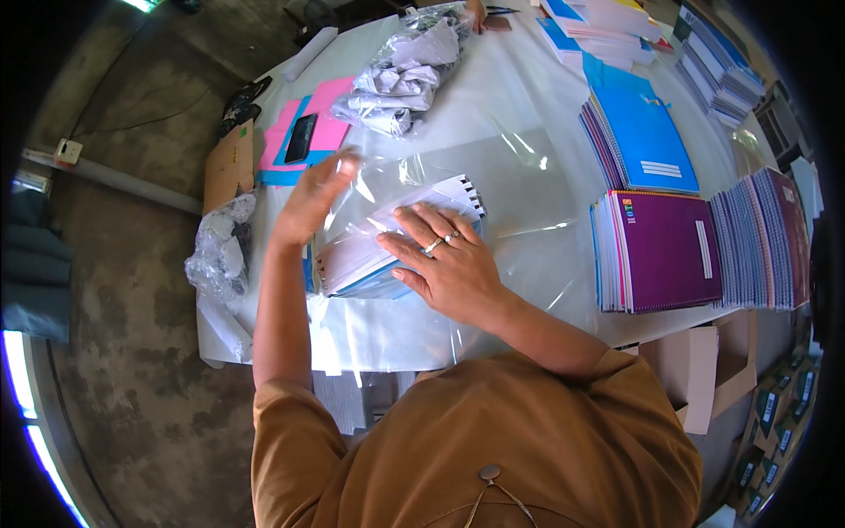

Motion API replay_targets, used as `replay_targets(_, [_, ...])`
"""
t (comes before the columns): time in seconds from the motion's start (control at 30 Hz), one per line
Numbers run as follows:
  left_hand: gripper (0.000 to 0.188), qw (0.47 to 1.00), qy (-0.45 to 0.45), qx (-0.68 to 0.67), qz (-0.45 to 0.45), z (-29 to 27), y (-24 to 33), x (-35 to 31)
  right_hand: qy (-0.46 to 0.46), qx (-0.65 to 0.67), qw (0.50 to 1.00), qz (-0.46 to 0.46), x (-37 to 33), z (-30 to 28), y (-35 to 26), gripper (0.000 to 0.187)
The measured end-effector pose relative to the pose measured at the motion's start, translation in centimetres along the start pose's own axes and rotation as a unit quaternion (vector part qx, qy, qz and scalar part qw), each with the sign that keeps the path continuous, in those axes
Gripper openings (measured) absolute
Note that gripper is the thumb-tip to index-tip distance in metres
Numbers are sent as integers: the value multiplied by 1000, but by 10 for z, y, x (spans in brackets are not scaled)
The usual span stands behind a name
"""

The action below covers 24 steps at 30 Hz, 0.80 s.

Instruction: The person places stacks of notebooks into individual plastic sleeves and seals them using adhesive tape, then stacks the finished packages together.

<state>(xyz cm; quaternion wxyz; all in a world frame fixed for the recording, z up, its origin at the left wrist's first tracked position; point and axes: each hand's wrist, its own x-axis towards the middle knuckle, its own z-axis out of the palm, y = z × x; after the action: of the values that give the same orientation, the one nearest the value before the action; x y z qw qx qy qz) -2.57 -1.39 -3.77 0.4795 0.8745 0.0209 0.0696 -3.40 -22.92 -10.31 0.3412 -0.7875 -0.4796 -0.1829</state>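
A small stack of spiral notebooks (378, 238), white pages and a black coil showing, lies tilted on the table in front of me. Clear plastic film (519, 176) covers the stack and spreads out to its right. My right hand (447, 255), with rings on one finger, rests palm down over the film and notebooks, fingers stretched out. At the film's left edge my left hand (315, 195) is raised beside the stack. Motion smears its fingertips, so I cannot tell whether they grip the film.
Purple notebooks (664, 251), blue notebooks (638, 132) and a row of spiral-bound ones (757, 238) stand at the right. A phone (301, 138) lies on pink and blue sheets (333, 106). Crumpled plastic (409, 75) sits at the back, and an open carton (695, 370) below the table.
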Motion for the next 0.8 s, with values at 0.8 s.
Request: replay_targets(0.8, [17, 912, 174, 245, 279, 73, -66, -126, 235, 119, 964, -48, -1, 27, 35, 16])
